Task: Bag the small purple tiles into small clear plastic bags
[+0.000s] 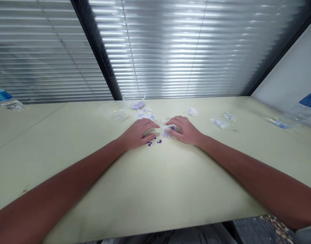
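My left hand (141,133) rests on the table, thumb and index finger apart, with nothing visible between them. Small dark purple squares (159,141) lie loose by its thumb. My right hand (183,130) curls over a small clear plastic bag (166,133) with purple pieces inside, thumb on the near side and index finger on the far side. The bag's left edge reaches toward my left fingertips. Part of the bag is hidden under the right hand.
Behind my hands stand a clear tub (138,105) with light purple pieces and a clear round lid (118,116). Filled bags (220,123) lie to the right. Water bottles (301,106) are at both sides. Window blinds (170,51) border the table's (155,189) far edge.
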A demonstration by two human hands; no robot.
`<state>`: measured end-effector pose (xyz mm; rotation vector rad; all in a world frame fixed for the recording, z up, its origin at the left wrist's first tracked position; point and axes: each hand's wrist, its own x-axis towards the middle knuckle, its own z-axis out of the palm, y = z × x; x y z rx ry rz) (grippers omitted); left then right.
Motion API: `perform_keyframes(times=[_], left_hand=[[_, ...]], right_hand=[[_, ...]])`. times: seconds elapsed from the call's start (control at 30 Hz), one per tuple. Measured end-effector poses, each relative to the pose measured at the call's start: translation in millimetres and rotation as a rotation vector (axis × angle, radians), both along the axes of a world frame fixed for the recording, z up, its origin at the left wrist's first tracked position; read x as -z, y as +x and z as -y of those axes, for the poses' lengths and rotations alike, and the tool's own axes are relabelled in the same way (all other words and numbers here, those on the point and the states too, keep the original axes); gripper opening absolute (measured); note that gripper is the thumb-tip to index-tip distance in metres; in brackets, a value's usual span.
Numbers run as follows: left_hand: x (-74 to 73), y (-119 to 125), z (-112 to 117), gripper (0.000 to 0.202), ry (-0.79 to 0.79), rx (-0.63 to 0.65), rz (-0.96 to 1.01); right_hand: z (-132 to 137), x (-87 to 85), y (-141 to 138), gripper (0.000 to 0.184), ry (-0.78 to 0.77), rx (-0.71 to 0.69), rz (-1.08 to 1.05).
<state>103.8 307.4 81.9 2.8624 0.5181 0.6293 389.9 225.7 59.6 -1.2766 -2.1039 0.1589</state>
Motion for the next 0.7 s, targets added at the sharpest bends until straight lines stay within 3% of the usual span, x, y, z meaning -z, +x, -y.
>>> perform_keyframes(times=[0.1, 0.27, 0.5, 0.7], left_hand=[[-2.5, 0, 3, 0.038, 0.010, 0.034, -0.031], [-5.1, 1, 5, 0.032, 0.044, 0.081, -0.064], [-9.1, 1, 11, 0.038, 0.082, 0.089, -0.050], [-9.1, 11, 33, 0.050, 0.112, 0.217, -0.144]], right_hand=[[-3, 2.8, 2, 0.027, 0.037, 0.111, -0.042], [-7, 9.6, 3, 0.025, -0.057, 0.258, 0.012], [-8, 7.7, 3, 0.031, -0.019, 0.351, -0.107], [-9, 8.5, 4, 0.035, -0.022, 0.361, -0.123]])
